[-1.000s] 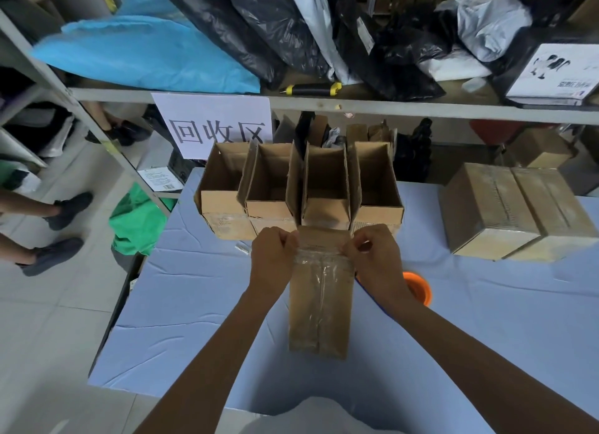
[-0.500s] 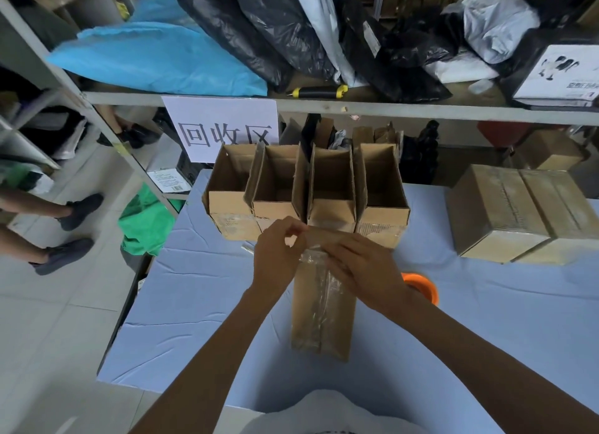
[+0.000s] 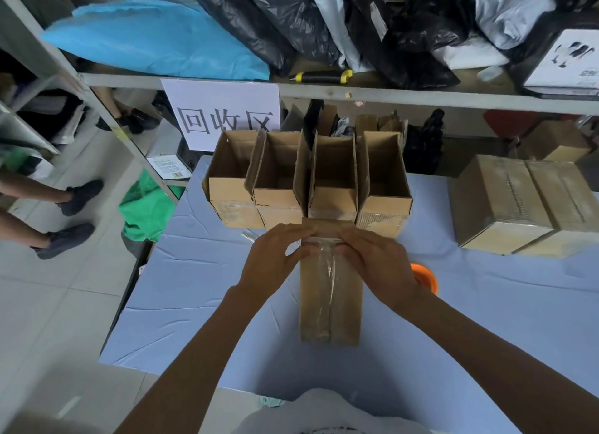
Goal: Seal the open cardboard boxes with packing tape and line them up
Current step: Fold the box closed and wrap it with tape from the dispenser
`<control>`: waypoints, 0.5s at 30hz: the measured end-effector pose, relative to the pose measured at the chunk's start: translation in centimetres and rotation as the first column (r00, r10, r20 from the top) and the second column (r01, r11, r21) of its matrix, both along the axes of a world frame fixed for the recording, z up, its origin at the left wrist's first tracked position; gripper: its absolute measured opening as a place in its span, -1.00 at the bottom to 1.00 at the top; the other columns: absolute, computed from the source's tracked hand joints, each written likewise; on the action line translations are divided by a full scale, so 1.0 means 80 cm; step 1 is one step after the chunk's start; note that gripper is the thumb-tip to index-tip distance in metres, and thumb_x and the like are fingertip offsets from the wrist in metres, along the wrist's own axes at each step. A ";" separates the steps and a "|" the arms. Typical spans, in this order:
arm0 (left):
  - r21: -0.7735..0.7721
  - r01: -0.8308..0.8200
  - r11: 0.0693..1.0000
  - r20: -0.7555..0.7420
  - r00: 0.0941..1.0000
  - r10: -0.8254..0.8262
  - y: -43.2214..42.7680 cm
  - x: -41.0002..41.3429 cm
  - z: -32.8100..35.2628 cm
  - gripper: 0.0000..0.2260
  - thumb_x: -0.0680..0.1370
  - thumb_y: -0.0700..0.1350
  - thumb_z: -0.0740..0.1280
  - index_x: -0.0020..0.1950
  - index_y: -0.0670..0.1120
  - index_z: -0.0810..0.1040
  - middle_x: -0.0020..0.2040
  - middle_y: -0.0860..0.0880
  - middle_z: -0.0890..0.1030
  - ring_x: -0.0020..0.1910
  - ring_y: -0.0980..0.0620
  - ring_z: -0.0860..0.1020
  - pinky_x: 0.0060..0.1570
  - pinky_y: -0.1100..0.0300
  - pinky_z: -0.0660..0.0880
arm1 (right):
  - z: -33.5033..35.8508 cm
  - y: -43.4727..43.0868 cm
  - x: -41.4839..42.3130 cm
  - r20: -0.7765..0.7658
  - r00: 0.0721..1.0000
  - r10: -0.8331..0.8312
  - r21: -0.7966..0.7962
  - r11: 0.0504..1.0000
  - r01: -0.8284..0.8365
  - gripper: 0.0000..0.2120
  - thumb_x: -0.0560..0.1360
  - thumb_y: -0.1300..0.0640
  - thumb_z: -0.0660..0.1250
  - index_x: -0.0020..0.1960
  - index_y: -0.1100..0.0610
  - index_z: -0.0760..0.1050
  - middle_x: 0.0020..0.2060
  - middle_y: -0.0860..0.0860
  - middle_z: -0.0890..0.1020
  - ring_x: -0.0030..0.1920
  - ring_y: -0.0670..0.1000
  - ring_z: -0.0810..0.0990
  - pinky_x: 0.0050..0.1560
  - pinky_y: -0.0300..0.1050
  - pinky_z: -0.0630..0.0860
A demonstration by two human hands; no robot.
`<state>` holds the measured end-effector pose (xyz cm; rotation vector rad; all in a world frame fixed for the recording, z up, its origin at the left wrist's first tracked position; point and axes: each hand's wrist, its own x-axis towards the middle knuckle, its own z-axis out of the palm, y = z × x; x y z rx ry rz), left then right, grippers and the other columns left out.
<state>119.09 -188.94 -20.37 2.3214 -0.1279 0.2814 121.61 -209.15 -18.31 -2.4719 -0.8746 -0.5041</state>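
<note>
On the blue table (image 3: 201, 304), four open boxes (image 3: 308, 180) stand side by side along the far edge, and two sealed boxes (image 3: 525, 203) sit together at the far right. Just near of the open row lies the box being sealed (image 3: 330, 291), its flaps closed and a strip of clear tape (image 3: 325, 271) running along the seam. The left hand (image 3: 275, 258) and the right hand (image 3: 376, 261) both press the tape's far end down over the box's far edge, fingers curled on it. An orange tape roll (image 3: 428, 278) peeks out behind the right wrist. This looks like the finishing rub on one seal. Next the box needs moving right to join the sealed pair, then an open one fetched.
</note>
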 end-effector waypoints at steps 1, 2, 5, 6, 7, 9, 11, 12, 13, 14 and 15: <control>-0.019 -0.023 1.000 0.023 0.999 0.023 0.000 -0.003 -0.001 -0.74 0.49 -0.08 0.42 0.17 -0.07 0.62 0.09 0.01 0.65 -0.01 0.21 0.52 0.05 0.42 0.42 | -0.001 0.003 -0.001 -0.022 1.000 0.005 0.010 1.000 -0.005 -0.76 0.54 0.12 0.28 -0.04 0.27 0.63 -0.17 0.16 0.69 -0.23 0.14 0.68 -0.31 -0.01 0.62; -0.033 -0.040 0.999 0.043 0.998 0.042 -0.001 -0.005 -0.001 -0.76 0.49 -0.12 0.41 0.16 -0.08 0.62 0.07 0.00 0.66 -0.02 0.19 0.53 0.04 0.40 0.43 | -0.001 0.006 -0.001 -0.044 0.999 0.016 0.021 1.000 -0.015 -0.73 0.54 0.09 0.27 -0.03 0.28 0.63 -0.17 0.17 0.69 -0.22 0.16 0.68 -0.30 0.01 0.63; 0.000 -0.081 0.997 0.065 0.995 0.081 -0.005 -0.003 0.001 -0.83 0.52 -0.21 0.37 0.10 -0.14 0.64 0.03 -0.05 0.67 0.00 0.01 0.60 0.05 0.20 0.50 | -0.002 0.012 0.003 -0.130 0.990 0.062 0.048 0.997 -0.056 -0.56 0.59 -0.01 0.12 0.00 0.30 0.62 -0.13 0.20 0.68 -0.17 0.19 0.68 -0.20 0.06 0.63; 0.014 -0.100 0.995 0.061 0.993 0.099 -0.006 -0.001 0.001 -0.84 0.53 -0.21 0.36 0.08 -0.15 0.64 0.01 -0.07 0.67 -0.01 -0.03 0.60 0.05 0.18 0.49 | -0.001 0.011 0.006 -0.163 0.984 0.073 0.060 0.996 -0.064 -0.61 0.59 0.02 0.15 0.04 0.29 0.61 -0.10 0.20 0.68 -0.13 0.20 0.67 -0.15 0.07 0.63; 0.017 -0.116 0.993 0.062 0.991 0.115 -0.007 0.001 0.002 -0.85 0.53 -0.20 0.35 0.07 -0.17 0.64 -0.01 -0.09 0.67 -0.02 -0.06 0.60 0.04 0.18 0.48 | -0.002 0.008 0.009 -0.189 0.978 0.084 0.072 0.995 -0.072 -0.70 0.58 0.09 0.22 0.08 0.29 0.60 -0.05 0.20 0.67 -0.07 0.20 0.67 -0.07 0.08 0.61; 0.020 -0.121 0.993 0.074 0.990 0.119 -0.011 0.004 0.005 -0.86 0.53 -0.20 0.35 0.05 -0.18 0.64 -0.03 -0.11 0.67 -0.03 -0.08 0.61 0.03 0.21 0.45 | -0.004 0.000 0.011 -0.220 0.972 0.086 0.074 0.995 -0.071 -0.74 0.52 0.18 0.29 0.15 0.29 0.57 0.01 0.20 0.66 -0.01 0.21 0.65 0.00 0.06 0.58; 0.029 -0.117 0.993 0.109 0.988 0.113 -0.017 0.005 0.007 -0.87 0.52 -0.19 0.37 0.03 -0.19 0.65 -0.07 -0.11 0.68 -0.06 -0.09 0.62 0.00 0.21 0.46 | -0.007 -0.003 0.009 -0.203 0.978 0.049 0.070 0.997 -0.035 -0.76 0.51 0.21 0.31 0.12 0.28 0.58 -0.01 0.18 0.67 -0.04 0.19 0.66 -0.06 0.07 0.61; 0.023 -0.119 0.993 0.125 0.985 0.115 -0.020 0.006 0.008 -0.87 0.52 -0.19 0.37 0.01 -0.18 0.66 -0.09 -0.11 0.69 -0.09 -0.08 0.63 -0.02 0.21 0.47 | -0.006 -0.001 0.007 -0.196 0.980 0.033 0.078 0.997 -0.018 -0.79 0.51 0.22 0.33 0.09 0.28 0.59 -0.04 0.17 0.68 -0.07 0.19 0.66 -0.12 0.09 0.62; 0.014 -0.127 0.992 0.136 0.983 0.124 -0.022 0.006 0.008 -0.87 0.51 -0.18 0.38 0.00 -0.17 0.67 -0.11 -0.10 0.69 -0.11 -0.07 0.64 -0.04 0.19 0.49 | -0.006 0.001 0.007 -0.188 0.982 0.029 0.081 0.997 -0.014 -0.82 0.50 0.23 0.34 0.05 0.28 0.60 -0.08 0.18 0.68 -0.11 0.20 0.66 -0.18 0.11 0.61; 0.010 -0.137 0.990 0.141 0.981 0.135 -0.023 0.007 0.008 -0.87 0.51 -0.17 0.38 0.00 -0.16 0.67 -0.11 -0.09 0.70 -0.12 -0.07 0.64 -0.04 0.18 0.51 | -0.005 0.003 0.008 -0.178 0.983 0.032 0.078 0.997 -0.018 -0.83 0.50 0.23 0.34 0.01 0.29 0.61 -0.13 0.19 0.68 -0.16 0.21 0.66 -0.22 0.12 0.61; 0.003 -0.143 0.990 0.139 0.980 0.141 -0.023 0.009 0.007 -0.87 0.51 -0.17 0.37 0.01 -0.14 0.67 -0.09 -0.08 0.70 -0.11 -0.06 0.65 -0.02 0.18 0.51 | -0.002 0.005 0.009 -0.167 0.985 0.036 0.073 0.997 -0.024 -0.83 0.49 0.22 0.33 -0.01 0.30 0.61 -0.17 0.20 0.68 -0.19 0.21 0.66 -0.24 0.12 0.61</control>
